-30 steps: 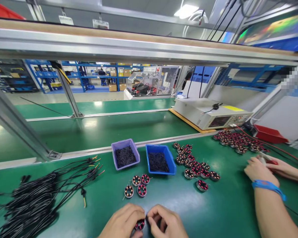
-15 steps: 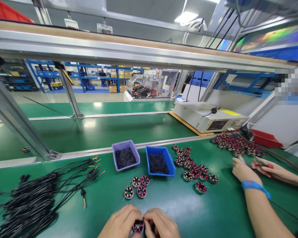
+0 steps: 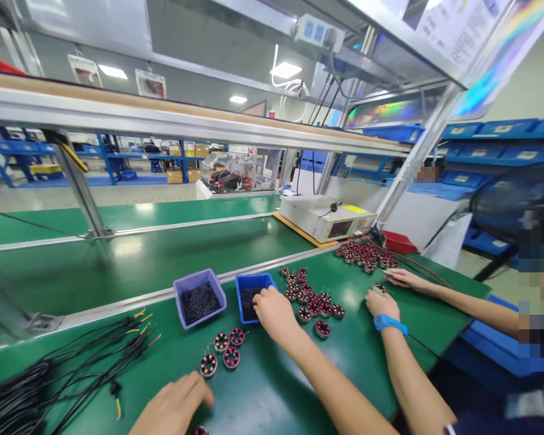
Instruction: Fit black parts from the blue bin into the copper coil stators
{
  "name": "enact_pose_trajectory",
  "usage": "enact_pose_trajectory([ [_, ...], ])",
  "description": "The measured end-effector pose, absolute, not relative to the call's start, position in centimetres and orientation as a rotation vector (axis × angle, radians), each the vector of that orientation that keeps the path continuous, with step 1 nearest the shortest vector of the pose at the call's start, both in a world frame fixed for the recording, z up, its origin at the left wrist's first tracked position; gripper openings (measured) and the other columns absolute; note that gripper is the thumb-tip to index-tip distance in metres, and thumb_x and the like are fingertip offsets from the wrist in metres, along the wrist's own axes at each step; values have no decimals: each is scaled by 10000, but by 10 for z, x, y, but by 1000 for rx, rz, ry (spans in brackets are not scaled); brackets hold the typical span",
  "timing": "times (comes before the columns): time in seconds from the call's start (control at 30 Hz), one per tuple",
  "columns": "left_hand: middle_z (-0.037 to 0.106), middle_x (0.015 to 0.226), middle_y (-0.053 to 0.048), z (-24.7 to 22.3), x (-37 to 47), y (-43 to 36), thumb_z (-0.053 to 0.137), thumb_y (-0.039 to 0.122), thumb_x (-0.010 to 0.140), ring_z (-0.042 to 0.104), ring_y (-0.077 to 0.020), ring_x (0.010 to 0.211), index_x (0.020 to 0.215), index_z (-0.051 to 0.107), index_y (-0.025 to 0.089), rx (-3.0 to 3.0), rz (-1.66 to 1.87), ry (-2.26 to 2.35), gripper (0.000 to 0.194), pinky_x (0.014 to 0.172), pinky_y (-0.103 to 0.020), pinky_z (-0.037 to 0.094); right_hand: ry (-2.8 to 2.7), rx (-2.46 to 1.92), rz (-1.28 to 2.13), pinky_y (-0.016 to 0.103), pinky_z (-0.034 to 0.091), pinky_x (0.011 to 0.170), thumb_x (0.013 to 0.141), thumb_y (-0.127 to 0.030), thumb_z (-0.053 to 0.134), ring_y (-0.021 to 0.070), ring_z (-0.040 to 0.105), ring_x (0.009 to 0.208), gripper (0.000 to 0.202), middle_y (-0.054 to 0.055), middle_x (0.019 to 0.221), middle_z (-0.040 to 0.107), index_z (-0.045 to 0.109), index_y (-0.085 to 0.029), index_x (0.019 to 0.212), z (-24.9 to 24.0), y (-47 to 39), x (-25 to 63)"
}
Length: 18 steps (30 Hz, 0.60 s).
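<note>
My left hand [image 3: 174,403] is low in the view, its fingers curled together over a wound ring [image 3: 200,431] that the bottom edge mostly cuts off. The thumb is out of sight. My right hand [image 3: 274,309] reaches over the right rim of the blue bin [image 3: 256,280], fingers bent and pressed together at the small black pieces [image 3: 248,300]; what the fingertips pinch is hidden. Left of this bin is a purple bin [image 3: 178,305] of thin black pieces. Several rings with red or copper windings [image 3: 231,357] sit between my hands and the bins.
Black cables [image 3: 22,393] lie at the left. More rings [image 3: 314,305] are right of the blue bin. A co-worker's hands [image 3: 383,302] work at the right, near a grey instrument [image 3: 324,217] and a red tray [image 3: 399,242]. A metal shelf frame [image 3: 79,187] stands behind.
My right hand has left the ring and moved up and right to the blue bin. My left hand has shifted left. The view has turned right.
</note>
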<state>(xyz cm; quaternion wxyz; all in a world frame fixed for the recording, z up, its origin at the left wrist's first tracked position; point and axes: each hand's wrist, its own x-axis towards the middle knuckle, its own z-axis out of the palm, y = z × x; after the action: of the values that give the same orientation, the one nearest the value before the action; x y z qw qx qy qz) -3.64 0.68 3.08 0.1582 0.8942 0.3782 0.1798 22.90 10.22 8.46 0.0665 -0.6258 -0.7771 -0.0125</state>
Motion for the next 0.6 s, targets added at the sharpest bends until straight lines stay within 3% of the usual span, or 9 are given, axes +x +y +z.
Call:
enact_pose_trajectory([
  [0.13, 683, 1073, -50, 40, -30, 23, 631, 265, 899, 683, -250, 980, 1038, 605, 248, 2360, 707, 1385, 142, 855, -338, 549, -2386, -1960, -17, 433, 567, 897, 982, -305, 685, 220, 688, 1004, 186, 63, 1127, 698, 682, -149, 1082, 83, 137, 223],
  [0.3, 691, 1065, -51, 24, -13, 35, 704, 139, 711, 671, -268, 983, 1086, 575, 231, 2198, 681, 1467, 407, 884, -382, 542, -2340, -1991, -9, 410, 572, 883, 1000, -299, 659, 205, 690, 979, 144, 51, 1092, 707, 690, -165, 1042, 80, 139, 223],
  [0.43, 679, 1023, -55, 28, -10, 26, 714, 136, 672, 664, -275, 969, 1192, 554, 216, 2136, 512, 1468, 550, 904, -410, 540, -2257, -1968, 16, 412, 571, 883, 999, -284, 659, 205, 689, 981, 128, 45, 1078, 709, 693, -163, 1021, 80, 136, 229],
  [0.53, 634, 1203, -95, 48, -17, 19, 671, 138, 716, 613, -292, 1130, 1283, 529, 219, 2132, 490, 1349, 589, 1005, -433, 500, -2186, -1912, 28, 422, 557, 917, 1008, -243, 642, 207, 684, 1010, 101, 49, 1107, 707, 694, -167, 1050, 80, 135, 234],
  [0.6, 596, 1307, -78, 63, -23, 18, 571, 53, 739, 555, -265, 1234, 1293, 538, 252, 2204, 525, 1172, 589, 1080, -413, 445, -2132, -1869, 50, 425, 551, 926, 1010, -214, 633, 206, 689, 1008, 105, 48, 1118, 709, 688, -165, 1084, 80, 135, 237],
])
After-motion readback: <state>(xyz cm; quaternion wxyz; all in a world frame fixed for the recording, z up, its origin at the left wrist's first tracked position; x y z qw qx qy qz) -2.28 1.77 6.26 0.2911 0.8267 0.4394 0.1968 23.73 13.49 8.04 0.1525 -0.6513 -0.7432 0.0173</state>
